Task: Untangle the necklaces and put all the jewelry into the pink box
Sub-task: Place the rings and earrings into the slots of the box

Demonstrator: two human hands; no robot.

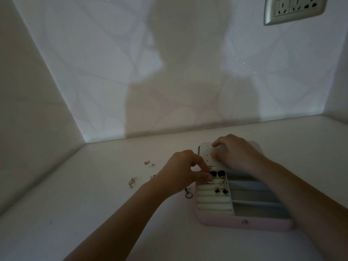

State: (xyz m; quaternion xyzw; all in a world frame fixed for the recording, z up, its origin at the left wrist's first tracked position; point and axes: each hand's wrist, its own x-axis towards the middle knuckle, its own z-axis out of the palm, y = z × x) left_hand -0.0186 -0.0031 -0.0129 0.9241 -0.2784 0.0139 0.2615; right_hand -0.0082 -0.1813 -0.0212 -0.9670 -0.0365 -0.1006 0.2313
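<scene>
A pale wall is seen beyond both hands, with a socket plate [293, 10] set high up, far beyond the right hand. A white surface [94, 213] is spread beneath both forearms. A pink box [244, 226] is laid open on it, under the right forearm and just right of the left hand. Its white lid panel [204, 153], dotted with small holes, is covered by the right hand [237, 153], whose loosely bent fingers are rested on it with no grip seen. The left hand [185, 170] is held over the box's far-left corner, its fingers curled down and the tips brought together at the white padded rolls [212, 202]. Whether a piece is pinched there cannot be told.

Two black square earrings [216, 173] are seated just right of the left fingertips, and a smaller dark pair [221, 190] is placed nearer on the rolls. A dangling earring [188, 194] is left on the surface beside the left wrist, touching the box's edge or nearly so. Gold earrings [131, 182] and more small pieces [147, 163] are scattered to the left of the left hand.
</scene>
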